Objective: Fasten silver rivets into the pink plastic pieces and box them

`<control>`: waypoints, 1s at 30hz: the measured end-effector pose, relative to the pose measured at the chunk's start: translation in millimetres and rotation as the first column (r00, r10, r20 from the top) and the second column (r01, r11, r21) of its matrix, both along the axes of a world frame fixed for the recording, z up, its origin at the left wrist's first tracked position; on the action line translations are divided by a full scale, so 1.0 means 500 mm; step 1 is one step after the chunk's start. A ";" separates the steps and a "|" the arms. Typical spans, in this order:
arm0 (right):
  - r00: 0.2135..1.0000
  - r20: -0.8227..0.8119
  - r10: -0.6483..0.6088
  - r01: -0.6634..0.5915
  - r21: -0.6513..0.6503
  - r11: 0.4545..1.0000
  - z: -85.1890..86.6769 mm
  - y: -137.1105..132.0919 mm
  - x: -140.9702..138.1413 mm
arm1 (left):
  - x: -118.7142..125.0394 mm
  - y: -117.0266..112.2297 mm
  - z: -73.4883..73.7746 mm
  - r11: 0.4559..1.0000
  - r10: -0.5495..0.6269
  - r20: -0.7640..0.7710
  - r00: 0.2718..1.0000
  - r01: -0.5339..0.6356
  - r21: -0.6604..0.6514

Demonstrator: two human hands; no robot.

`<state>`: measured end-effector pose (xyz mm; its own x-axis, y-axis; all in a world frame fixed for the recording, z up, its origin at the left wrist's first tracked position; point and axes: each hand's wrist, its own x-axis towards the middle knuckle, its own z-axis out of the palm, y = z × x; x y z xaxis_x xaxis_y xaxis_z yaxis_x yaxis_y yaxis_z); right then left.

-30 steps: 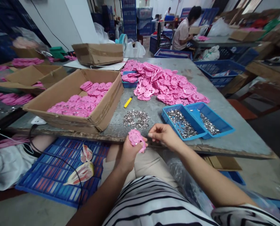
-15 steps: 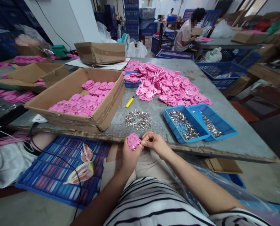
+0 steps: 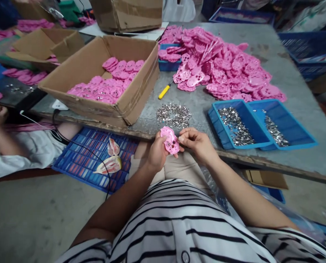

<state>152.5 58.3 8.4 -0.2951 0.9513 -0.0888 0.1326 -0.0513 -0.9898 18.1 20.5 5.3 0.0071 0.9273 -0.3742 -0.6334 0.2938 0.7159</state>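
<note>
Shell of pink plastic (image 3: 169, 141) sits in the curled left hand (image 3: 156, 155), just nearside of the metal-piece pile (image 3: 179, 118) — right hand (image 3: 200, 145) pinched beside the shell, contents unclear; apparently assembly, next calling for a steady touch.

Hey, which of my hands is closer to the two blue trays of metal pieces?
Right. Your right hand is just left of the blue trays, apart from them; your left hand, holding a pink piece, is farther left.
</note>
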 end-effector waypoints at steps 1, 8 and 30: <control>1.000 0.012 0.001 -0.001 0.015 1.000 0.001 -0.002 0.000 | 0.000 0.001 0.003 1.000 0.007 0.022 1.000 -0.006 -0.009; 1.000 0.023 0.006 -0.006 0.001 1.000 0.001 -0.013 -0.002 | 0.005 0.002 0.004 0.999 0.029 0.040 0.999 -0.028 -0.023; 0.993 -0.071 0.090 -0.097 -0.105 0.990 -0.011 -0.019 -0.008 | 0.018 -0.002 0.013 1.000 0.021 0.055 0.998 -0.021 -0.001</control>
<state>148.2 48.7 2.8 -0.3909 0.9051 -0.1674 0.0766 -0.1492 -0.9858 27.0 19.5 11.9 0.0086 0.9274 -0.3741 -0.6781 0.2803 0.6794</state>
